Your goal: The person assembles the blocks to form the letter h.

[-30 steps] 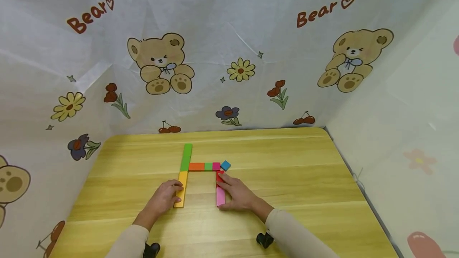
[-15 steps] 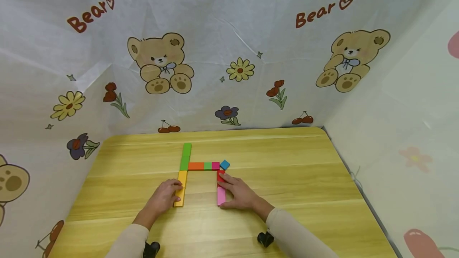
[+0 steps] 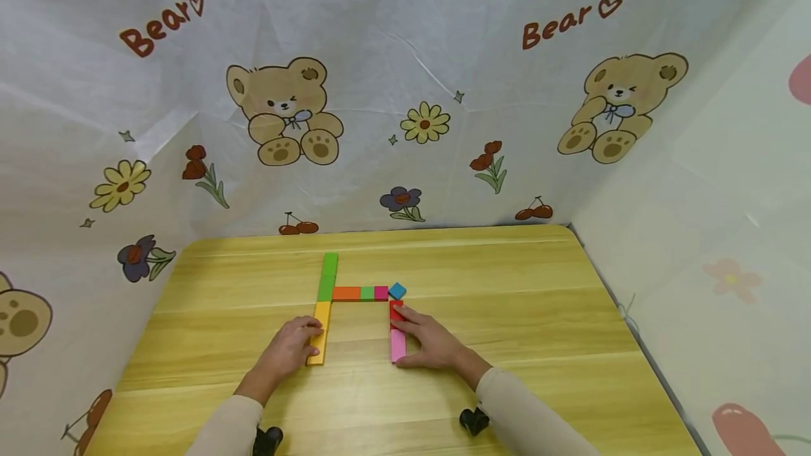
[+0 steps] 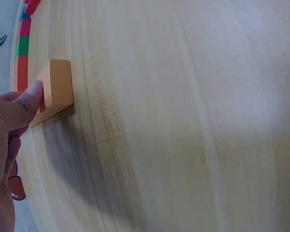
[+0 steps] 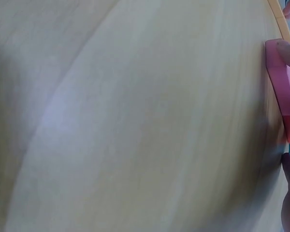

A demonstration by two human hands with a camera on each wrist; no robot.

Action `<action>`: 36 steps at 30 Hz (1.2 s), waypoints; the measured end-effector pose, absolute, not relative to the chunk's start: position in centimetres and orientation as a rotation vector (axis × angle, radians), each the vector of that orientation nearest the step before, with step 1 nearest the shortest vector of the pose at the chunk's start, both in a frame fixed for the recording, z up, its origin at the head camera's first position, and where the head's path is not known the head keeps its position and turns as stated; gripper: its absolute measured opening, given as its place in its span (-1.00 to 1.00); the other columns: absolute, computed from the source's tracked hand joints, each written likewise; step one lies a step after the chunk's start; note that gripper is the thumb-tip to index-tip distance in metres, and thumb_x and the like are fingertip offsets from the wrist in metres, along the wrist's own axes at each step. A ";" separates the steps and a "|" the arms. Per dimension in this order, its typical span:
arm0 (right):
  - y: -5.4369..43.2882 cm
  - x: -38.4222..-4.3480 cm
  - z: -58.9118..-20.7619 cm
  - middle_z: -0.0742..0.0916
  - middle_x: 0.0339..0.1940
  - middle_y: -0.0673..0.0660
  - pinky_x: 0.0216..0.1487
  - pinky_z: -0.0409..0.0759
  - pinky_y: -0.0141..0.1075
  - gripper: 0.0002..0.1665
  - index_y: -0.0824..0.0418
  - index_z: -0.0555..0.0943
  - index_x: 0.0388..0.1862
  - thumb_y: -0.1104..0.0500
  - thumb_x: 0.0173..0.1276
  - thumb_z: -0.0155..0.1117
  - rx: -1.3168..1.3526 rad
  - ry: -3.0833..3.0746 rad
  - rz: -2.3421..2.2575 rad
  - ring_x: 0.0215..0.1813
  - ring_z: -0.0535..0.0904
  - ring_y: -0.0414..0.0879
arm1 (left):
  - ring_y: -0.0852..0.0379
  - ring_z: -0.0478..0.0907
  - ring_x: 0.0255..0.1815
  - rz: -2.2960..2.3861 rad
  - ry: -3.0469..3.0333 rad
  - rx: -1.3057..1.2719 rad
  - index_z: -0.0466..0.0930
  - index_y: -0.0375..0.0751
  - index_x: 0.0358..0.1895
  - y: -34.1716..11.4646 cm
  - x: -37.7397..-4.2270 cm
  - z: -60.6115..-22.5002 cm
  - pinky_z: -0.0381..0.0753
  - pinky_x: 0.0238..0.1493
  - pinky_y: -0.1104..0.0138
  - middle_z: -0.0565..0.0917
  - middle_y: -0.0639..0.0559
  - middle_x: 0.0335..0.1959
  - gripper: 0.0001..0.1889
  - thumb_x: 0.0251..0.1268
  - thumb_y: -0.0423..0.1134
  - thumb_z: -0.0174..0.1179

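Note:
In the head view, my left hand (image 3: 291, 350) rests at the lower yellow block (image 3: 318, 357), fingers curled; the left wrist view has its thumb (image 4: 33, 94) against the orange-looking block (image 4: 60, 84). My right hand (image 3: 437, 342) spans a red block (image 3: 395, 321) and a pink block (image 3: 398, 345) lined end to end. Its thumb is at the pink block's near end and its fingers lie over the red one. The right wrist view shows the pink block (image 5: 279, 82) and red block (image 5: 289, 126) standing on the table, partly hidden by fingers.
Green blocks (image 3: 327, 276) continue the yellow column. From it a row runs right: orange block (image 3: 346, 293), small green block (image 3: 367, 293), magenta block (image 3: 381, 293). A blue block (image 3: 397, 291) sits turned at its end. A bear-print sheet (image 3: 361, 188) stands behind the table (image 3: 507, 287).
My right hand has slid the red and pink blocks together a little to the right, so they stand under the blue block. The left hand and the other blocks have stayed put.

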State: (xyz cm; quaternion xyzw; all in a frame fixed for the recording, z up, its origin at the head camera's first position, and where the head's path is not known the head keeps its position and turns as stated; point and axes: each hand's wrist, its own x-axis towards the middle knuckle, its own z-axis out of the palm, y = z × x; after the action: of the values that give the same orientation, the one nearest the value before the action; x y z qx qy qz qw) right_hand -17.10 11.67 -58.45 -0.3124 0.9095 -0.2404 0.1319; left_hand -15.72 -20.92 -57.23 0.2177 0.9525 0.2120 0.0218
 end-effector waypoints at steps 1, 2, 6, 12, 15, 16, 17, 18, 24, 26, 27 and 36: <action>11.8 -17.1 -58.6 0.17 0.56 0.04 0.42 0.23 -0.06 -0.03 0.09 0.31 0.46 -0.29 0.16 0.36 -0.903 2.637 -0.706 0.51 0.12 0.05 | -0.13 0.53 0.06 0.651 2.951 0.671 0.69 -0.42 -0.15 -20.9 -15.7 -57.2 0.51 0.11 0.06 0.61 -0.12 -0.04 -0.69 -0.01 -0.40 0.44; 11.9 -17.2 -58.6 0.16 0.56 0.04 0.42 0.22 -0.06 -0.03 0.09 0.32 0.46 -0.30 0.16 0.36 -0.903 2.635 -0.713 0.51 0.12 0.04 | -0.13 0.53 0.06 0.650 2.950 0.670 0.69 -0.42 -0.14 -20.8 -15.7 -57.2 0.51 0.11 0.06 0.61 -0.11 -0.04 -0.69 0.00 -0.39 0.44; 12.3 -17.2 -58.9 0.16 0.56 0.02 0.42 0.23 -0.05 -0.03 0.08 0.32 0.46 -0.31 0.15 0.36 -0.898 2.629 -0.746 0.52 0.12 0.04 | -0.13 0.53 0.06 0.660 2.953 0.673 0.68 -0.43 -0.15 -20.7 -15.5 -57.1 0.51 0.11 0.06 0.61 -0.11 -0.04 -0.69 -0.01 -0.39 0.44; 12.7 -17.3 -59.0 0.15 0.57 0.02 0.42 0.22 -0.05 -0.02 0.10 0.32 0.46 -0.31 0.15 0.36 -0.909 2.631 -0.763 0.52 0.10 0.03 | -0.13 0.53 0.05 0.653 2.958 0.681 0.68 -0.43 -0.15 -20.3 -15.6 -56.9 0.52 0.10 0.06 0.61 -0.12 -0.04 -0.69 -0.01 -0.39 0.44; 12.8 -17.4 -59.0 0.15 0.57 0.02 0.42 0.22 -0.05 -0.02 0.11 0.32 0.46 -0.30 0.15 0.37 -0.929 2.634 -0.773 0.53 0.09 0.03 | -0.13 0.53 0.05 0.652 2.958 0.687 0.69 -0.42 -0.15 -20.2 -15.7 -56.8 0.52 0.10 0.05 0.61 -0.12 -0.04 -0.69 -0.01 -0.38 0.44; 12.8 -17.4 -59.0 0.15 0.57 0.03 0.43 0.22 -0.05 -0.01 0.12 0.32 0.46 -0.29 0.15 0.37 -0.936 2.635 -0.777 0.53 0.09 0.03 | -0.14 0.53 0.05 0.651 2.956 0.689 0.68 -0.42 -0.14 -20.2 -15.7 -56.7 0.52 0.10 0.05 0.61 -0.12 -0.04 -0.69 0.00 -0.38 0.44; 12.9 -17.5 -59.0 0.15 0.57 0.03 0.43 0.22 -0.05 -0.01 0.13 0.32 0.45 -0.28 0.14 0.38 -0.940 2.633 -0.785 0.53 0.09 0.03 | -0.14 0.53 0.06 0.648 2.955 0.691 0.68 -0.42 -0.14 -20.2 -15.7 -56.7 0.51 0.10 0.05 0.61 -0.12 -0.03 -0.69 0.00 -0.38 0.43; 12.9 -17.5 -59.0 0.15 0.57 0.04 0.43 0.21 -0.05 -0.01 0.13 0.32 0.45 -0.28 0.14 0.38 -0.946 2.633 -0.786 0.53 0.08 0.03 | -0.14 0.53 0.05 0.644 2.955 0.694 0.69 -0.42 -0.14 -20.2 -15.8 -56.8 0.52 0.10 0.05 0.61 -0.13 -0.03 -0.69 0.00 -0.38 0.43; 12.7 -18.0 -59.0 0.17 0.56 0.07 0.42 0.21 0.01 -0.02 0.16 0.36 0.43 -0.29 0.13 0.39 -0.973 2.644 -0.782 0.53 0.08 0.06 | -0.14 0.53 0.05 0.609 2.962 0.709 0.68 -0.43 -0.15 -20.3 -16.0 -56.8 0.52 0.09 0.04 0.60 -0.13 -0.04 -0.69 -0.01 -0.39 0.44; 12.7 -18.1 -59.0 0.19 0.55 0.07 0.41 0.21 0.03 -0.02 0.15 0.37 0.42 -0.28 0.12 0.40 -0.976 2.645 -0.788 0.53 0.08 0.06 | -0.14 0.52 0.05 0.605 2.960 0.705 0.69 -0.43 -0.15 -20.3 -16.1 -56.8 0.52 0.10 0.05 0.60 -0.13 -0.04 -0.70 0.00 -0.39 0.44; 12.7 -18.2 -59.1 0.20 0.55 0.07 0.41 0.21 0.03 -0.03 0.15 0.38 0.41 -0.28 0.12 0.41 -0.975 2.643 -0.796 0.52 0.09 0.06 | -0.14 0.52 0.05 0.601 2.959 0.702 0.69 -0.43 -0.15 -20.3 -16.1 -56.8 0.52 0.10 0.05 0.60 -0.13 -0.04 -0.70 -0.01 -0.39 0.44; 13.5 -18.4 -59.2 0.22 0.54 0.09 0.42 0.12 0.16 -0.15 0.15 0.44 0.37 -0.25 0.20 0.34 -0.919 2.708 -0.920 0.53 0.04 0.09 | -0.13 0.54 0.01 0.564 2.945 0.698 0.68 -0.43 -0.16 -19.7 -16.0 -56.6 0.55 0.05 0.07 0.59 -0.13 -0.04 -0.72 0.01 -0.42 0.42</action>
State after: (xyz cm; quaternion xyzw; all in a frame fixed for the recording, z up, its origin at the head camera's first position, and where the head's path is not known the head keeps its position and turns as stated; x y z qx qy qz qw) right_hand -18.44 13.51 -59.20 -0.3052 0.8994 -0.3055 0.0685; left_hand -15.97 -19.68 -56.62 0.2266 0.9561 0.1831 0.0313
